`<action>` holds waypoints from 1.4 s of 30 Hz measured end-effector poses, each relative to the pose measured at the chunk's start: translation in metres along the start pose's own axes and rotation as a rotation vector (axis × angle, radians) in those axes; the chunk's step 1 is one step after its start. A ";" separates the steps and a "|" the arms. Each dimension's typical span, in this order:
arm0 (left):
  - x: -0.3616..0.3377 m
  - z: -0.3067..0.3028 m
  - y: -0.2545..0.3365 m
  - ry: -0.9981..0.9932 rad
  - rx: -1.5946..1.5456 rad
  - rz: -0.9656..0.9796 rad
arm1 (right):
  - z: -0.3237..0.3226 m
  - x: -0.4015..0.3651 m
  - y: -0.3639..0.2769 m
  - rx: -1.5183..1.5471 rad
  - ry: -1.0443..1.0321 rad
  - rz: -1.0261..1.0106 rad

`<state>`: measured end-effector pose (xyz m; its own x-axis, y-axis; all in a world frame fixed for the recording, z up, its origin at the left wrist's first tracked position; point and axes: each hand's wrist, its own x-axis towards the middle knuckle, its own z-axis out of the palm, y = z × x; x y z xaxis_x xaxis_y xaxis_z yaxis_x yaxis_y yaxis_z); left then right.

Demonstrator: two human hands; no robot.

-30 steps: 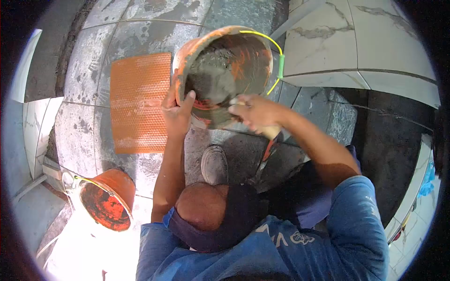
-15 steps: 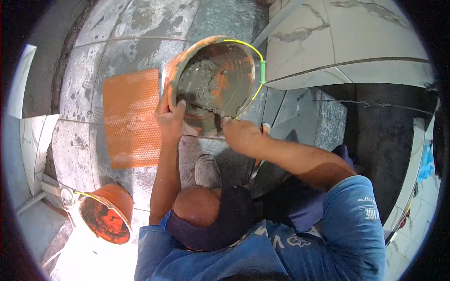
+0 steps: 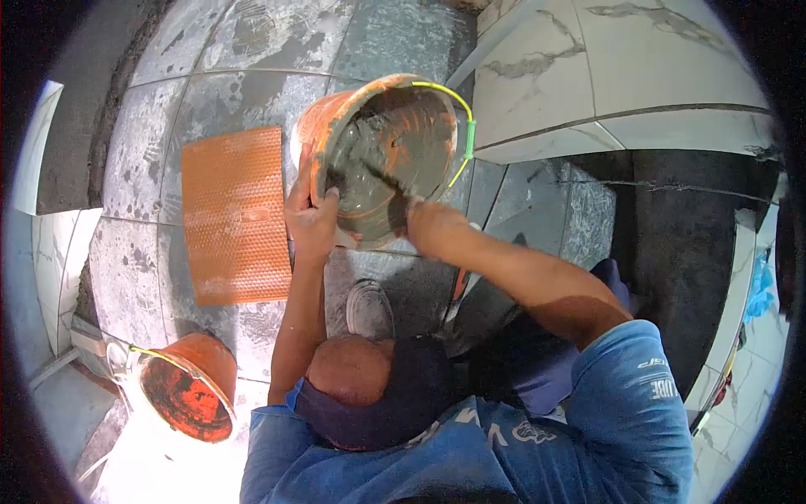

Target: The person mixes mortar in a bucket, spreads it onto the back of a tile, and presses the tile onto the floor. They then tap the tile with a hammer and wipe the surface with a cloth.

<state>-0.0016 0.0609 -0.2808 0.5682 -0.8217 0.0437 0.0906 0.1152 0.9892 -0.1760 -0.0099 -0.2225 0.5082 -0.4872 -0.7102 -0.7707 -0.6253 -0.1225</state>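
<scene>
An orange bucket leans toward me on the tiled floor, with wet grey mortar inside and smeared up its wall. My left hand grips the bucket's near left rim, thumb over the edge. Inside the near right of the rim, my right hand is closed round the handle of a trowel. Its dark narrow part reaches into the mortar; the blade is mostly covered or blurred. The yellow bucket handle with its green grip hangs at the right side.
Left of the bucket lies an orange textured mat on grey tiles. A second orange bucket, tilted and stained inside, is at lower left. A marble-look tiled ledge stands at upper right. An orange-handled tool lies partly under my right arm.
The bucket's opening has tipped further toward me. My right hand has moved slightly up and right with the trowel, which now points deeper into the mortar. My left hand stays on the rim.
</scene>
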 end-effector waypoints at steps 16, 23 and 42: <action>-0.002 -0.003 -0.007 -0.010 0.051 0.122 | -0.057 0.045 0.095 0.169 -0.558 -0.027; 0.004 -0.016 -0.007 -0.001 -0.047 -0.096 | -0.019 0.014 0.048 0.836 -0.585 -0.014; 0.011 -0.017 0.005 0.269 -0.534 -0.183 | 0.016 0.000 -0.001 1.958 -0.400 -0.363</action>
<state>0.0194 0.0620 -0.2777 0.6848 -0.6929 -0.2256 0.5627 0.3061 0.7679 -0.1815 0.0009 -0.2334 0.8189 -0.2099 -0.5342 -0.1102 0.8559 -0.5053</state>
